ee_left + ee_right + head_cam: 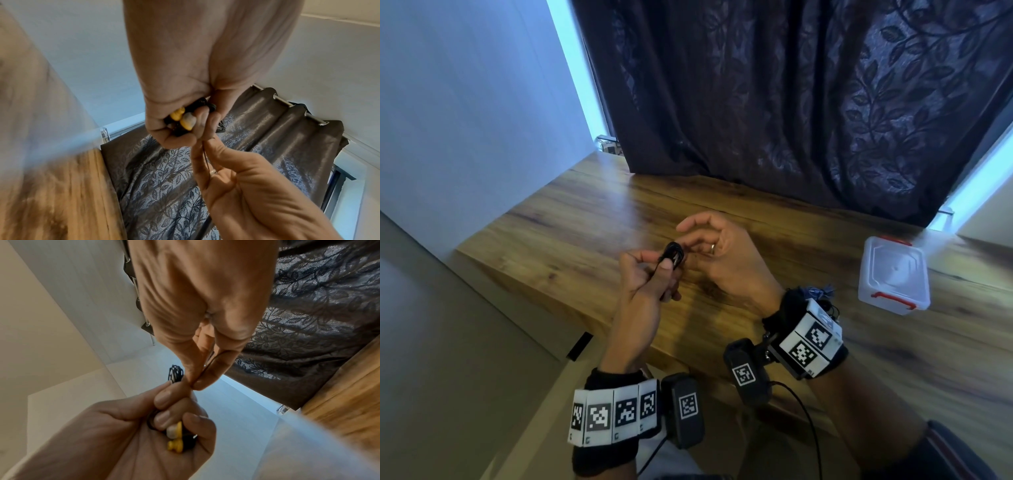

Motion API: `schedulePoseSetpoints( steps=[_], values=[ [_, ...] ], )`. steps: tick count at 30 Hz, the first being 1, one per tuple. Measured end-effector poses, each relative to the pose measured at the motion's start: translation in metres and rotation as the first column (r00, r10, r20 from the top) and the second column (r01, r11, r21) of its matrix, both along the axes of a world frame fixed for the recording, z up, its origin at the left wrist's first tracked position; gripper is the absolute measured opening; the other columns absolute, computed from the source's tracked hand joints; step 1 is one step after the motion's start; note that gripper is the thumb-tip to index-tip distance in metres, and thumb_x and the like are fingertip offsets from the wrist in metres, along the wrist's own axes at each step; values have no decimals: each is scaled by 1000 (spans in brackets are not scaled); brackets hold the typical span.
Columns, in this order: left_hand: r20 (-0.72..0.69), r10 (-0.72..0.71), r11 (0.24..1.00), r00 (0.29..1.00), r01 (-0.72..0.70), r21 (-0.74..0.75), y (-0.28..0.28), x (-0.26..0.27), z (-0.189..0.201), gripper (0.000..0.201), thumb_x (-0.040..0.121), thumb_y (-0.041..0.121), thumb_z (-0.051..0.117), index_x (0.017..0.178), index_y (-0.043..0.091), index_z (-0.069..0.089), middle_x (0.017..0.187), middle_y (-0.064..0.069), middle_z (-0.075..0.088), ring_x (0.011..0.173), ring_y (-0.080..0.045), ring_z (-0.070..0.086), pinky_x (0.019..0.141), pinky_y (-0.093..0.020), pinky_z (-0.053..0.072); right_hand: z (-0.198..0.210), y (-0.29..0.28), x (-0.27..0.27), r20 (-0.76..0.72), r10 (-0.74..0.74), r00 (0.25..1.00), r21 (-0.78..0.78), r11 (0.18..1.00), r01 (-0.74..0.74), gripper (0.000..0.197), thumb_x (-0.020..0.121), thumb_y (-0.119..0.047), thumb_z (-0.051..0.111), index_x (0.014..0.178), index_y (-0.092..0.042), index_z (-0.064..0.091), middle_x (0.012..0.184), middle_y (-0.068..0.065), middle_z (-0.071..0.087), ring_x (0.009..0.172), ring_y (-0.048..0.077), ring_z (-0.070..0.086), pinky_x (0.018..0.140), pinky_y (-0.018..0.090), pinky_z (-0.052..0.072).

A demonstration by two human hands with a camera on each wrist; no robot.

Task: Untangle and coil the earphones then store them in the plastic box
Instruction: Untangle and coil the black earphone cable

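Black earphones [674, 255] with yellow earbuds [179, 116] sit wound into a small coil in my left hand [650, 274], whose fingers curl round the bundle above the table's near left part. The earbuds [174, 446] lie in that palm. My right hand [709, 246] is just to the right and touches the coil, pinching a loose end of the black cable [213, 361] between thumb and finger. The clear plastic box [893, 274] with red latches stands on the table far to the right, lid on.
The wooden table [592, 219] runs back to a dark leaf-patterned curtain [791, 102]. A white wall [465, 102] is on the left, and the table's near edge lies below my wrists. Both wrists carry marker bands and black camera units.
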State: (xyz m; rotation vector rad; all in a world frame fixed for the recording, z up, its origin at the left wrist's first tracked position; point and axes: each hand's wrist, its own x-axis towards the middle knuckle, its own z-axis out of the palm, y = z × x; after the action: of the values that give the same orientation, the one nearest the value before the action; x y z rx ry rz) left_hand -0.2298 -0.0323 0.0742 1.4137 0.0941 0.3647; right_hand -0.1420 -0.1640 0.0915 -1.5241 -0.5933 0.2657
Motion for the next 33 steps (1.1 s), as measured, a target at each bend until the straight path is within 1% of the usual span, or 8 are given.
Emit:
schedulePoseSetpoints(
  steps=[2, 7, 14, 20, 23, 24, 27, 33],
  values=[
    [0, -11, 1000, 1000, 11, -22, 0, 0, 0, 21, 88, 27, 55, 102, 19, 42, 75, 0, 60, 66, -8, 53, 66, -33, 47, 2, 1, -1, 12, 2, 1000, 6, 1000, -2, 37, 82, 3, 78, 109, -15, 61, 96, 4, 77, 92, 17, 72, 86, 32, 58],
    [-10, -27, 999, 1000, 27, -38, -1, 1, 0, 38, 86, 25, 55, 119, 14, 38, 76, -1, 59, 63, -6, 54, 64, -30, 47, 4, 4, -1, 12, -5, 1000, 32, 999, 5, 37, 82, 4, 77, 108, -16, 60, 93, 1, 77, 91, 16, 72, 87, 33, 58],
    [-9, -57, 997, 998, 56, -44, -3, 0, 1, 36, 88, 25, 54, 118, 19, 35, 69, 3, 56, 62, -8, 50, 62, -29, 47, 4, 5, -1, -15, -18, 1000, 53, 998, 19, 37, 83, 5, 77, 107, -16, 58, 94, 7, 77, 90, 17, 73, 85, 28, 58],
    [-25, -43, 998, 999, 41, -51, -4, -2, 3, 27, 89, 26, 53, 109, 20, 37, 64, 6, 60, 59, -5, 50, 63, -31, 45, 8, 0, -1, 14, 51, 999, 3, 999, -51, 36, 85, 7, 73, 104, -17, 52, 92, 2, 76, 88, 16, 71, 85, 37, 56],
    [-26, -27, 999, 999, 26, -46, -6, -3, 5, 14, 100, 15, 51, 103, 20, 38, 64, 5, 59, 58, -4, 51, 63, -30, 45, 10, -2, -2, 19, 82, 996, -13, 997, -82, 35, 87, 5, 71, 105, -17, 52, 95, 5, 75, 91, 23, 71, 86, 47, 56],
    [-28, -23, 999, 999, 22, -47, -7, -4, 6, 14, 101, 11, 48, 102, 20, 38, 64, 5, 58, 58, -5, 51, 63, -30, 44, 11, -3, -2, 19, 87, 996, -20, 996, -87, 35, 87, 5, 71, 105, -17, 52, 95, 4, 75, 91, 22, 71, 86, 46, 56],
    [-21, -17, 999, 1000, 17, -34, -7, -4, 7, 15, 100, 10, 49, 99, 19, 37, 64, 5, 58, 61, -7, 52, 62, -30, 44, 13, -5, -5, 25, 81, 996, -49, 996, -80, 36, 87, 5, 72, 109, -17, 53, 94, 2, 75, 89, 16, 69, 83, 32, 56],
    [-25, 56, 994, 998, -54, 93, -11, -5, 9, 13, 101, 8, 46, 97, 18, 39, 81, -6, 58, 64, -2, 58, 62, -30, 45, 11, -8, -15, -22, -38, 999, -103, 994, 36, 37, 85, -2, 77, 113, -16, 58, 98, 4, 72, 81, 8, 70, 70, 27, 61]
  ],
)
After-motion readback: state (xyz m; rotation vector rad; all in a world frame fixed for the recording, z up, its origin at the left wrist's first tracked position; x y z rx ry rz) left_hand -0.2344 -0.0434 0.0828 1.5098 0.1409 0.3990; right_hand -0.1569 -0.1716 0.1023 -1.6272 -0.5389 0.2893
